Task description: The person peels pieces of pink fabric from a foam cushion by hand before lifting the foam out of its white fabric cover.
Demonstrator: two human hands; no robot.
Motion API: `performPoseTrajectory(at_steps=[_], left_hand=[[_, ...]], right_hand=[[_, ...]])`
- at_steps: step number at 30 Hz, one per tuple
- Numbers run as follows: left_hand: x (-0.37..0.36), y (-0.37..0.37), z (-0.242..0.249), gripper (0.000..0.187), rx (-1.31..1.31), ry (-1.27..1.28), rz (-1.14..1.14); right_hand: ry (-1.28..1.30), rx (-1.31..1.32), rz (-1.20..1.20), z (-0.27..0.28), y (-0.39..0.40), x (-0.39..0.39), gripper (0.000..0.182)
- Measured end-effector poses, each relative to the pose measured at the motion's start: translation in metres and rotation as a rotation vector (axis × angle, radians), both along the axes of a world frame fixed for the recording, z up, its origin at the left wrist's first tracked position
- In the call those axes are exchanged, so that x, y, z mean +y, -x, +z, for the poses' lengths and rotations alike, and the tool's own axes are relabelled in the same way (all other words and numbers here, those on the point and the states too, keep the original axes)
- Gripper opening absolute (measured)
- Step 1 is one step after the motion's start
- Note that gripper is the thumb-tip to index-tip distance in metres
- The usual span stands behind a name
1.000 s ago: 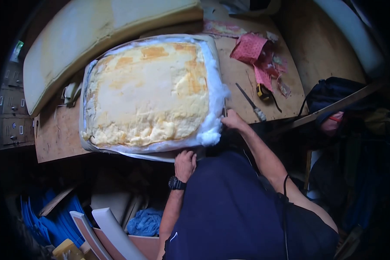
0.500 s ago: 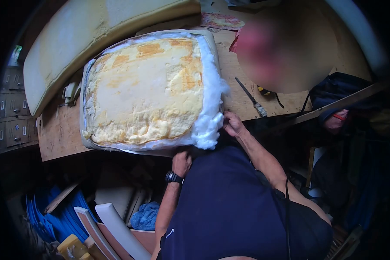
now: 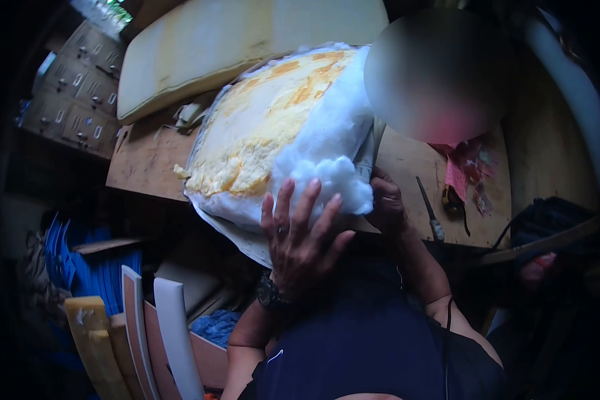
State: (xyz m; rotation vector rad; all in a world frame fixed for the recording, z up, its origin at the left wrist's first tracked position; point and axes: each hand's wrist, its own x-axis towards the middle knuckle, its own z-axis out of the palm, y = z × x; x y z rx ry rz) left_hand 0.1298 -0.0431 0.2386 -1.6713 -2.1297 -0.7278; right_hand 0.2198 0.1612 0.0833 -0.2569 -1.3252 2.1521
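A worn yellow foam cushion (image 3: 240, 143) lies on the workbench, tilted, with white fibre batting (image 3: 333, 140) along its right side and near corner. A pale fabric cover (image 3: 230, 230) wraps its edges and hangs down at the front. My left hand (image 3: 303, 233) rests on the batting at the near corner, fingers spread and pointing up. At the right of that corner, my right hand (image 3: 385, 200) is closed on the edge of the cover; its fingertips are partly hidden.
Behind the cushion lies a long yellow padded piece (image 3: 247, 50). On the wooden workbench (image 3: 147, 163) are a thin pointed tool (image 3: 430, 210), a tape measure (image 3: 454, 201) and pink cloth (image 3: 457, 175). Blue sheets (image 3: 107, 273) and curved panels (image 3: 177, 333) stand below left.
My left hand has risen from below the front edge onto the batting and opened. The cushion has turned and tilted, with its right side bulging. The camera view has shifted too.
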Motion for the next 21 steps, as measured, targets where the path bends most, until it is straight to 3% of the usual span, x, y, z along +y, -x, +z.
performPoseTrajectory(at_steps=[2,3,5,8,10,11,12,14,16,18,20,21], left_hand=[[0.004,0.018,0.004,0.061,-0.019,-0.049,0.031],[0.002,0.032,0.006,0.067,-0.069,-0.076,0.023],[0.0,0.054,0.019,0.073,-0.097,-0.114,0.039],[-0.005,0.069,0.043,0.086,-0.023,-0.105,0.185],[-0.013,0.073,0.055,0.096,0.251,-0.278,0.253],[-0.015,0.071,0.062,0.1,0.352,-0.249,0.263],[-0.012,0.062,0.077,0.099,0.35,-0.169,0.312],[-0.001,0.063,0.09,0.085,0.34,-0.122,0.359],[0.006,0.074,0.084,0.077,-0.058,-0.294,0.179],[0.014,0.097,0.074,0.075,0.159,-0.521,0.182],[0.013,0.113,0.084,0.058,0.278,-0.449,0.214],[0.016,0.116,0.082,0.057,0.291,-0.477,0.251]], right_hand=[[0.374,0.16,0.311,0.051,0.013,-0.005,0.024],[0.366,0.175,0.343,0.063,0.023,-0.01,0.024],[0.636,0.258,0.399,0.081,0.043,-0.018,0.031],[0.626,0.28,0.397,0.099,0.074,-0.025,0.031],[0.502,0.293,0.501,0.117,0.089,-0.017,0.026],[0.389,0.307,0.567,0.123,0.096,-0.011,0.022],[0.105,0.224,0.365,0.096,0.11,-0.004,0.016],[0.159,0.283,0.392,0.101,0.12,-0.002,0.024],[0.186,0.391,0.53,0.102,0.132,0.003,0.032],[0.224,0.532,0.761,0.104,0.153,0.016,0.039],[0.277,0.69,1.016,0.106,0.183,0.033,0.047],[0.161,0.646,0.919,0.103,0.195,0.038,0.048]])
